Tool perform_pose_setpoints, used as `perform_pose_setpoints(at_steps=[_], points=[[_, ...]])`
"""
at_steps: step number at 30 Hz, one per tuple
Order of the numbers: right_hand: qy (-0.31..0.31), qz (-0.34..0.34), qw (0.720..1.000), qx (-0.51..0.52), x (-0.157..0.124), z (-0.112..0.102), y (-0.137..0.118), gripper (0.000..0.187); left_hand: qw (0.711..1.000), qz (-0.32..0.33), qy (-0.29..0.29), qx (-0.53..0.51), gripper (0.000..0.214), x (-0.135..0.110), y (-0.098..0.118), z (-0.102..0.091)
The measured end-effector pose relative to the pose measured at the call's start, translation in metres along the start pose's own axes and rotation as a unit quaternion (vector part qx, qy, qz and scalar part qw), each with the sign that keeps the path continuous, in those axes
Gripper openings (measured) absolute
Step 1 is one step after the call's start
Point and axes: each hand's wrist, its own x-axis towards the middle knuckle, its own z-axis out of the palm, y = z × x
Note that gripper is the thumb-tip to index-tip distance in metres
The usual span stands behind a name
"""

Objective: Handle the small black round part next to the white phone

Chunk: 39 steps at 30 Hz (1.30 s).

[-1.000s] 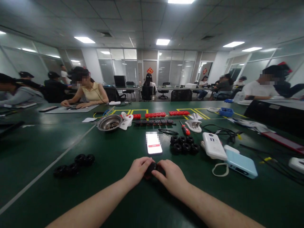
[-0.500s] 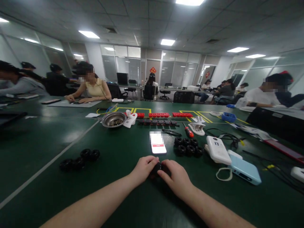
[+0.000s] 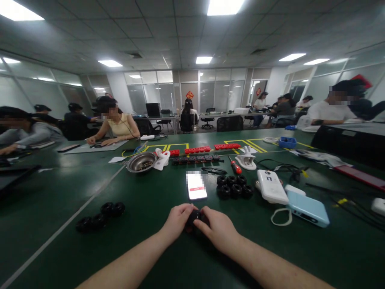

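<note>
Between left hand (image 3: 178,218) & right hand (image 3: 219,228), both clamped: small black part (image 3: 195,217), mostly hidden.

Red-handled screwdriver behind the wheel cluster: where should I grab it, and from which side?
Probably by the red handle of the screwdriver, its thick near end, coming from above. It lies flat on the green table, shaft pointing away. The black wheels sit just in front, so a low approach looks crowded.
</note>
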Motion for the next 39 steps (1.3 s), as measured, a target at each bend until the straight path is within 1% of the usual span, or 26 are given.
perform_pose_setpoints(at_steps=[1,2,4,6,8,10,13,15,16,19,23,26,30,33,37,39], points=[[-0.001,-0.012,1.000,0.008,-0.001,-0.001,-0.001,0.023,1.000,-0.002,0.000,0.001,0.044,0.001,-0.001,0.000],[0.000,-0.025,0.999,0.022,-0.001,-0.001,-0.002,0.025,1.000,-0.007,-0.001,-0.001,0.046,0.002,-0.002,0.000],[0.008,-0.040,0.998,0.051,-0.003,-0.003,-0.004,0.036,1.000,-0.014,-0.004,-0.011,0.047,0.003,-0.003,0.000],[0.011,-0.030,0.997,0.069,-0.004,-0.003,-0.004,0.041,1.000,-0.011,-0.010,-0.013,0.045,0.003,-0.004,-0.001],[0.010,-0.006,0.998,0.065,-0.003,-0.001,-0.002,0.034,1.000,-0.004,-0.010,-0.011,0.044,0.003,-0.004,-0.001],[0.004,0.003,0.999,0.040,0.000,0.001,0.001,0.025,1.000,-0.001,-0.002,-0.011,0.044,0.003,-0.005,-0.001],[-0.011,-0.006,1.000,0.005,0.003,0.005,0.002,0.025,1.000,0.001,0.005,-0.015,0.044,0.004,-0.008,-0.002],[-0.010,-0.017,1.000,0.011,0.004,0.006,0.002,0.019,1.000,-0.001,0.004,-0.024,0.043,0.006,-0.009,-0.002],[-0.003,-0.023,1.000,0.019,0.004,0.006,0.001,0.020,1.000,-0.002,0.003,-0.031,0.043,0.006,-0.009,-0.003],[0.009,-0.025,0.999,0.033,0.002,0.006,0.001,0.033,0.999,0.002,-0.001,-0.043,0.042,0.005,-0.007,-0.002],[0.009,-0.004,1.000,0.003,0.002,0.006,0.005,0.026,0.999,0.003,0.000,-0.032,0.041,0.001,-0.002,-0.001],[0.005,-0.011,1.000,-0.016,0.004,0.005,0.006,0.031,1.000,-0.002,-0.002,-0.016,0.041,0.001,0.000,-0.001],[-0.001,-0.023,1.000,0.003,0.004,0.003,0.003,0.024,1.000,-0.006,0.001,0.004,0.043,0.003,-0.003,-0.001],[0.001,-0.029,0.999,0.023,0.001,0.001,0.001,0.032,1.000,-0.010,0.004,0.010,0.044,0.004,-0.004,-0.001],[0.006,-0.003,1.000,0.021,0.002,0.001,0.003,0.028,1.000,0.003,0.003,0.002,0.042,0.003,-0.003,-0.001],[-0.001,0.009,1.000,0.006,0.004,0.002,0.006,0.032,1.000,0.007,0.002,-0.006,0.041,0.002,-0.002,-0.001]])
